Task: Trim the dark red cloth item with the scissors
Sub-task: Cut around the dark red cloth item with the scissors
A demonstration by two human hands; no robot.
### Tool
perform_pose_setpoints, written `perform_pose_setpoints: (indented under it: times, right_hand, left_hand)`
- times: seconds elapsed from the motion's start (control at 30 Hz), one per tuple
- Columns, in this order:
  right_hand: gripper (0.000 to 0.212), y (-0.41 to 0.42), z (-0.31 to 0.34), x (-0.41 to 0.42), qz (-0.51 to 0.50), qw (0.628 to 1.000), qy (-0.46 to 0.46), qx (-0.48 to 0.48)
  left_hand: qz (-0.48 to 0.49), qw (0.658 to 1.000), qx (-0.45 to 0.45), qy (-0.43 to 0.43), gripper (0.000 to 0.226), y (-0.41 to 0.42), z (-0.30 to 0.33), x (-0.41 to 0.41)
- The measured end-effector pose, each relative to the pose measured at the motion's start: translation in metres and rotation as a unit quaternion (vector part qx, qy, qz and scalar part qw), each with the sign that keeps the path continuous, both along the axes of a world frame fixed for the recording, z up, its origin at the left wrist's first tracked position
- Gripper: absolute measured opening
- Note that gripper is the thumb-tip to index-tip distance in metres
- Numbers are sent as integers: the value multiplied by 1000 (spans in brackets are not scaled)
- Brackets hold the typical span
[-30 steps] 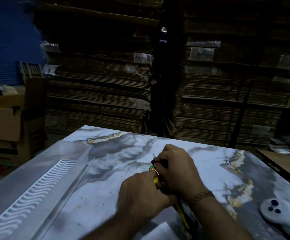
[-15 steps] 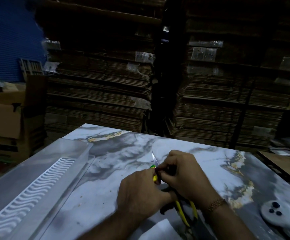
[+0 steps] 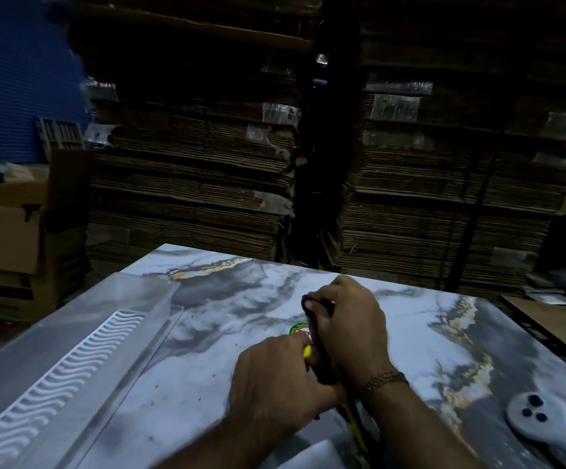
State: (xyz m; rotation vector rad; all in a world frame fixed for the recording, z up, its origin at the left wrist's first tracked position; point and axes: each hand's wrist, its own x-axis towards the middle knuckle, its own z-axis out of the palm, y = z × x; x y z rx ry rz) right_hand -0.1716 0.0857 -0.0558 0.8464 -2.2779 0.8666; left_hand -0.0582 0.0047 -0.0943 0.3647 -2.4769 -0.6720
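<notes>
Marble-patterned table [image 3: 234, 299] before stacked cardboard: both hands met mid-table, right hand [image 3: 349, 326] curled round the dark red cloth item [image 3: 312, 316], left hand [image 3: 275, 377] gripping yellow-handled scissors [image 3: 356, 431]; trimming seemingly underway, next snip needing blades realigned on the edge.

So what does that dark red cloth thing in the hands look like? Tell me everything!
The dark red cloth item is small, soft and very dark, nearly black in this dim light. It hangs bunched and crumpled just above the marble-patterned table. The right hand grips its top and covers most of it; the left hand pinches its lower part. A round green-rimmed patch shows at its edge. Its full shape is hidden.
</notes>
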Motion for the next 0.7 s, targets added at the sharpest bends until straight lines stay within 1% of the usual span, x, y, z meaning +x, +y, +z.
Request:
perform_pose_setpoints:
  times: [0.1, 0.17, 0.23, 0.27, 0.37, 0.4, 0.47, 0.5, 0.53, 0.57, 0.6, 0.63, 0.67, 0.7]
  right_hand:
    - [11, 1, -2, -3, -15, 999, -22, -39]
    - [8, 3, -4, -2, -30, 997, -23, -66]
    - [6, 5, -4, 0, -36, 992, -23, -115]
    - [6, 7, -2, 1, -33, 989, -22, -146]
    - [7, 17, 7, -1, -25, 970, -17, -243]
    - [5, 22, 9, -4, -35, 960, -25, -278]
    - [5, 31, 11, -11, -65, 930, -88, -351]
    - [11, 36, 8, -17, -70, 906, -140, -392]
    - [15, 40, 7, -20, -60, 872, -209, -439]
    - [15, 43, 8, -21, -32, 825, -289, -485]
    - [14, 45, 8, -21, 1, 776, -365, -514]
    - [12, 46, 7, -21, 31, 738, -421, -527]
    - [14, 45, 7, -18, 47, 717, -458, -524]
    - [18, 43, 7, -15, 56, 709, -479, -514]
  left_hand:
    - [-1, 1000, -3, 6, 60, 1, 0, 0]
    - [-5, 1000, 6, 9, 54, 3, 2, 1]
    - [-15, 999, 27, 9, 48, 3, 3, 2]
    - [-15, 999, 32, 9, 50, 2, 4, 3]
    - [18, 999, 31, 14, 67, -1, 5, 2]
    - [28, 999, 34, 8, 68, -4, 6, 3]
    - [35, 998, 52, 6, 63, -9, 8, 3]
    - [28, 996, 80, 13, 62, -13, 8, 2]
    - [5, 990, 139, 24, 64, -19, 8, 0]
    - [-30, 974, 223, 38, 69, -24, 10, -4]
    - [-68, 941, 326, 57, 74, -28, 12, -9]
    - [-95, 898, 424, 64, 74, -32, 14, -14]
    - [-119, 849, 512, 55, 70, -35, 16, -17]
    - [-154, 793, 589, 35, 68, -36, 17, -19]
